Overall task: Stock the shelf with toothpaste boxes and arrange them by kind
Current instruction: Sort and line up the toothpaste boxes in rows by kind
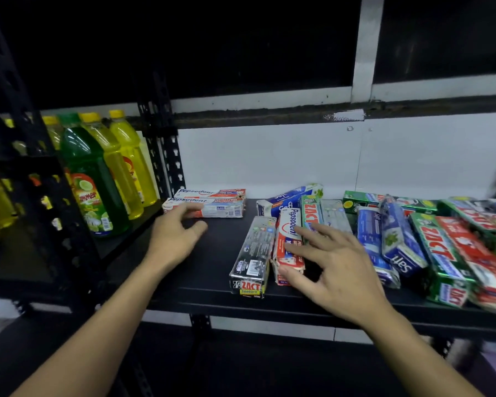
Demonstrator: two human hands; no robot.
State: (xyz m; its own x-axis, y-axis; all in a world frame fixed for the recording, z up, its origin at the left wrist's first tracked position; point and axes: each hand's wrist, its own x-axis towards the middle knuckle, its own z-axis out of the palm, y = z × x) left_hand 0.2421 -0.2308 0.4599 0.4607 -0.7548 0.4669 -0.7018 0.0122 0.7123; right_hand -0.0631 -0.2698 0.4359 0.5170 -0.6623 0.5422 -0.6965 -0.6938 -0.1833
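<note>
On the black shelf (212, 253) a small stack of white-and-red Pepsodent boxes (212, 203) lies at the back left. My left hand (173, 233) hovers just in front of that stack, fingers apart, holding nothing. In the middle, a silver-black Zact Smokers box (251, 256) lies lengthwise beside another Pepsodent box (287, 242). My right hand (335, 267) rests spread on that Pepsodent box, thumb at its near end, fingers on its top, not closed around it. Right of it lie jumbled blue Soft boxes (395, 242) and green-red Zact boxes (441, 253).
Green and yellow dish-soap bottles (98, 179) stand on the neighbouring shelf at left, behind a perforated black upright (166, 150). A white wall backs the shelf. A strip of bare black shelf lies between the Pepsodent stack and the Zact Smokers box.
</note>
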